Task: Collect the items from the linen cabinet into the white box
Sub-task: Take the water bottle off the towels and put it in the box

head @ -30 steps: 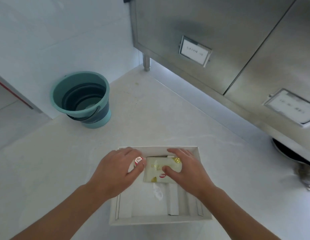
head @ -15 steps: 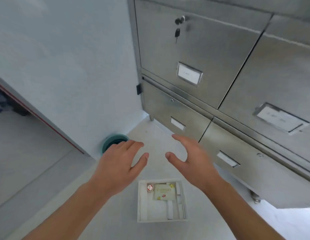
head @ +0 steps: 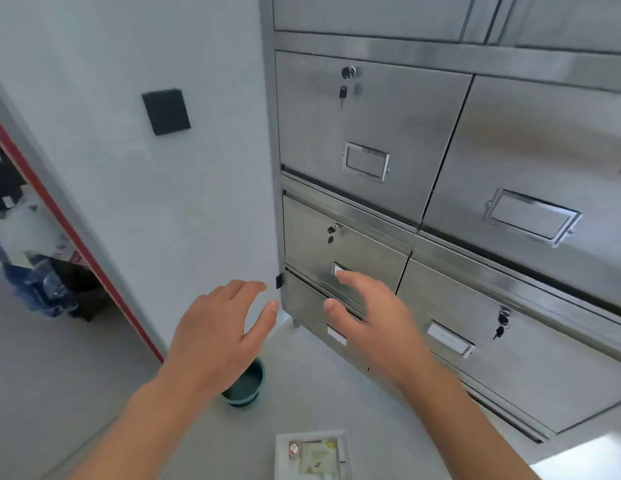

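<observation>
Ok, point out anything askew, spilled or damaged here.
Nothing stands out. The cabinet drawers sit shut, the white box lies flat on the floor with packets inside, and the teal bucket stands upright.

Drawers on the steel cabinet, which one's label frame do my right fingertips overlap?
The small left drawer with a key in its lock, just below the big keyed drawer; fingertips of the right hand overlap its frame.

The left hand [head: 215, 337] and right hand [head: 375, 323] are rising from the white box [head: 279, 459], leaving the packet [head: 316, 457] inside, nearing the cabinet [head: 371, 133].
</observation>
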{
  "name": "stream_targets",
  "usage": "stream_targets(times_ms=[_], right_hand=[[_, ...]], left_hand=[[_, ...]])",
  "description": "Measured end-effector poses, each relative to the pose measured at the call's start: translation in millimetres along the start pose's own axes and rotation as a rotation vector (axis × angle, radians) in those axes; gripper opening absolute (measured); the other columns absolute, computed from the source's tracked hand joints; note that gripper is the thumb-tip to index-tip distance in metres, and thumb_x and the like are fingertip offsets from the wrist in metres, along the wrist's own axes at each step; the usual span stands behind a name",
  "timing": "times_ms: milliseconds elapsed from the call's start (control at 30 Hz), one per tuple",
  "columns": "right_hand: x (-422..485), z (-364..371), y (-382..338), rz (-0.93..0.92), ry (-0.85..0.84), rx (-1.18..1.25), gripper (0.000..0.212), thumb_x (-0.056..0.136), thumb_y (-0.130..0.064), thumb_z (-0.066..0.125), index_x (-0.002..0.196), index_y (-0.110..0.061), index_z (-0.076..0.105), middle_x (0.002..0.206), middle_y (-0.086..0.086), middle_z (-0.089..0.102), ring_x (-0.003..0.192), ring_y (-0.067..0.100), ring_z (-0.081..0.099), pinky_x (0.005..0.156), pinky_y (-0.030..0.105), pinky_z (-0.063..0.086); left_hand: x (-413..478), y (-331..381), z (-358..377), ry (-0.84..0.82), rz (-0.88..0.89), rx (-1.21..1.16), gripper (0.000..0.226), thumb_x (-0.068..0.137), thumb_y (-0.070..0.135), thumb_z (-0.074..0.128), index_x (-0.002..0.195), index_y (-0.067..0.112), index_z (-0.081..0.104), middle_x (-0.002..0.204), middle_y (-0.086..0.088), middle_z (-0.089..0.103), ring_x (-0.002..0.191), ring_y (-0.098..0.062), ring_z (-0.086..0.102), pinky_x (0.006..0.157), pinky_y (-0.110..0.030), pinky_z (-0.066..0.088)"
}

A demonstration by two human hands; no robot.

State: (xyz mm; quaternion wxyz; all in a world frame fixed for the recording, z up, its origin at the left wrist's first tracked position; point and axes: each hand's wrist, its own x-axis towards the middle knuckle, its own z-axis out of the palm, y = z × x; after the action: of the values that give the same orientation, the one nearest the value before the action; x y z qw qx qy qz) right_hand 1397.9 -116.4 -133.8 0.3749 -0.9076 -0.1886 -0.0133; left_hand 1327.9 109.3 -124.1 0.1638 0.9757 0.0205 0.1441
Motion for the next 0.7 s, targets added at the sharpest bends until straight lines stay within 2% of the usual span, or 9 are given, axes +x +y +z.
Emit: stream_targets(times_ms=[267,333,400,700], right_hand=[[-5,-14,-75,-0.118,0.015,-0.013,0.052,0.098,-0.051,0.055,0.147,-0.034,0.048,0.144,-0.022,0.052,0.138,0.002,0.04,0.103,0.02,0.032],[-2,-13,-96,-0.153,0.015,-0.001,0.052,0.098,-0.053,0.055,0.147,-0.035,0.048,0.141,-0.024,0.051,0.138,0.003,0.041,0.102,0.022,0.033],[3,-8,-110,-0.191,0.017,0.001,0.055,0.098,-0.054,0.054,0.148,-0.034,0.047,0.146,-0.021,0.051,0.14,0.002,0.04,0.105,0.021,0.032],[34,57,-184,-0.428,-0.22,0.095,0.058,0.099,-0.055,0.053,0.152,-0.032,0.043,0.151,-0.018,0.048,0.14,0.001,0.04,0.11,0.021,0.032]], left_hand=[[-20,-4,-74,0.101,0.012,0.027,0.06,0.094,0.062,0.022,0.13,0.029,0.055,0.128,0.015,0.059,0.112,-0.01,0.056,0.092,-0.029,0.042],[-31,-13,-92,0.128,-0.006,0.036,0.061,0.093,0.063,0.021,0.13,0.029,0.055,0.128,0.015,0.059,0.112,-0.009,0.056,0.092,-0.029,0.042],[-38,-22,-102,0.133,-0.024,0.048,0.061,0.093,0.064,0.021,0.13,0.029,0.055,0.127,0.015,0.059,0.111,-0.009,0.056,0.092,-0.03,0.043],[-100,-81,-149,0.293,-0.32,0.152,0.06,0.094,0.064,0.025,0.128,0.028,0.058,0.124,0.016,0.061,0.109,-0.01,0.059,0.088,-0.032,0.047]])
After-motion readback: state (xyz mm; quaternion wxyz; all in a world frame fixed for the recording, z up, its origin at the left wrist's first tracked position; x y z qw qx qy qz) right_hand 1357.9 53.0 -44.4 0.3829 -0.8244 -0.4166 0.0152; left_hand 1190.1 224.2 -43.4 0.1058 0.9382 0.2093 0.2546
